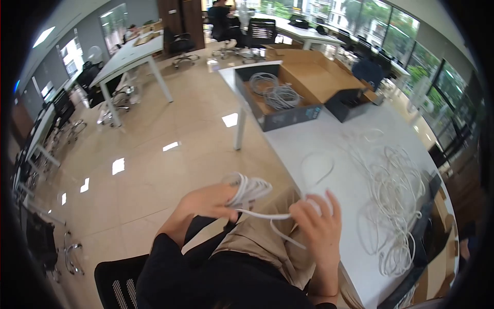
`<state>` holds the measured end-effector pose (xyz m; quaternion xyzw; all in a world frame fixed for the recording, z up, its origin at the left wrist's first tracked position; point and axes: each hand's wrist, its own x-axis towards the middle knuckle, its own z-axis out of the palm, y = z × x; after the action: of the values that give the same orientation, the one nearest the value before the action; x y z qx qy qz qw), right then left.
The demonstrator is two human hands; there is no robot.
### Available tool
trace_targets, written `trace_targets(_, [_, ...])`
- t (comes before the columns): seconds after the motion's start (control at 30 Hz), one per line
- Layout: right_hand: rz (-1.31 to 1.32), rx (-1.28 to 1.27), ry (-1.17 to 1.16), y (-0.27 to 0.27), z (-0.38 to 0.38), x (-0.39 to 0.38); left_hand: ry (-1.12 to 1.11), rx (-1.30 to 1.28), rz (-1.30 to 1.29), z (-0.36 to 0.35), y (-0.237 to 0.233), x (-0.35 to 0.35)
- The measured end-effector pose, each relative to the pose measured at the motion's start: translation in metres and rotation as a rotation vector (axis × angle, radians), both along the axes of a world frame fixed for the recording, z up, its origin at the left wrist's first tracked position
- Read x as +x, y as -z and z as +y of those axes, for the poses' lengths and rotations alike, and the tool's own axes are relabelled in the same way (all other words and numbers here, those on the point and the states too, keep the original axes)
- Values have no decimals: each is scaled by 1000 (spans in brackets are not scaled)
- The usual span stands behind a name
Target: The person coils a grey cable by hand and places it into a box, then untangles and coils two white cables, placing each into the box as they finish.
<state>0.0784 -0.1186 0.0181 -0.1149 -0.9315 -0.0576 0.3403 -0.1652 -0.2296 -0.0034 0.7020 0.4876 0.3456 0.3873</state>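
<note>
Head view: left hand [208, 201] clutches cable coil [250, 188], right hand [319, 222] pinches its strand [262, 215], beside white table [329, 139] (glossy tiled floor [170, 170]).

The person wears a black long-sleeved top [170, 268] and light tan trousers [257, 239].

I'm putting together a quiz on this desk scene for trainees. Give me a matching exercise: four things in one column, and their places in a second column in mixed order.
Things:
1. cable bundle
2. cable tangle
3. grey coils
4. cardboard box

Places:
A. inside the dark box
B. in the left hand
C. spread loose on the table
D. lying open on the table, behind the dark box

Pairs: 1-B, 2-C, 3-A, 4-D
</note>
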Motion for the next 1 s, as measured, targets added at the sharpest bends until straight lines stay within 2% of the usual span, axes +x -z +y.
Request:
trace_targets(0.07, [163,84,27,3,14,-29,171,306,-95,-10,14,4])
trace_targets(0.1, [199,38,-34,5,17,-44,211,74,-226,-22,9,5])
trace_targets(0.13, [231,-5,-93,9,18,-60,219,-4,-483,-32,10,5])
trace_targets(0.2, [292,-177,-219,20,12,-84,238,-150,-995,-50,14,11])
trace_targets(0.23, [319,-304,-287,26,6,-95,109,-71,-1137,-54,9,21])
trace_targets(0.3, [427,-463,-376,38,-8,-118,419,104,-1294,-44,23,3])
trace_targets(0.37, [430,-654,-294,56,-9,-122,519,272,-1433,-40,3,-1])
trace_targets(0.4, [429,-745,-252,65,-5,-125,461,357,-1495,-43,-15,0])
trace_targets(0.43, [528,-591,-281,75,11,-128,523,394,-1474,-44,-25,-6])
trace_targets(0.5, [220,-908,-450,65,19,-96,648,460,-1427,-48,-38,-20])
trace_targets(0.57, [17,-1060,-565,44,21,-60,634,424,-1547,-49,-43,-32])
trace_targets(0.63, [26,-1313,-604,33,15,-30,591,399,-1723,-47,-45,-39])
trace_targets(0.7, [303,-1296,-361,37,7,-7,600,330,-1878,-40,-47,-50])
trace_targets(0.83, [923,-1359,-241,49,-4,40,607,161,-2108,-11,-34,-82])
trace_targets(0.87, [966,-1347,-305,58,3,60,592,116,-2153,-5,-31,-87])
trace_targets(0.93, [1273,-1326,55,60,-4,84,483,-49,-2132,6,-25,-94])
trace_targets(1.0, [1319,-1223,51,71,5,131,439,-222,-2029,18,-14,-100])
